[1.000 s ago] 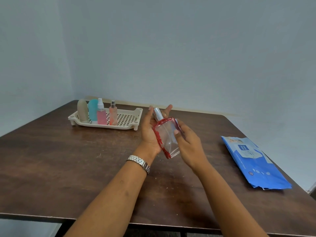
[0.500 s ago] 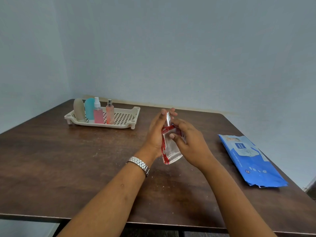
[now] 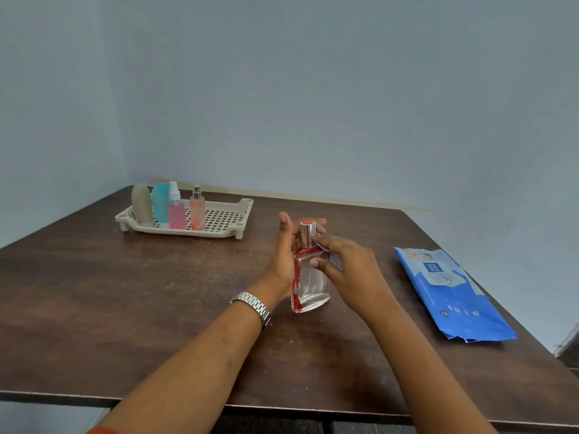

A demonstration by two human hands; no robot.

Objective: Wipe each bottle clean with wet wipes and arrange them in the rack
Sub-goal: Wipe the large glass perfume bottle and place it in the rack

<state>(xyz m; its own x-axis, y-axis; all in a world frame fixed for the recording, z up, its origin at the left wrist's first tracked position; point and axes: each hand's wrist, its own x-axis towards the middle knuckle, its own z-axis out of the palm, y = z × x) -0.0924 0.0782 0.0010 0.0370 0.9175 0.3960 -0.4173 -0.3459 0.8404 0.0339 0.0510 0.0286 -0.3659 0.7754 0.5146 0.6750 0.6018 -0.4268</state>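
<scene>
So the person is holding the clear bottle with the flaky red edging upright, close in over the table; can't tell if its base is touching down. The left hand is gripping it from behind, thumb and fingers clamped round the shoulder. The right hand is pinching what looks like a small pale wipe against the bottle, though it's mostly hidden. The blue wipes pack is lying off to the right of the right hand. Farther out, beyond the left hand and to its left, the rack is already holding four bottles standing in a row. Seems like this one's the last, getting wiped and not yet racked.
</scene>
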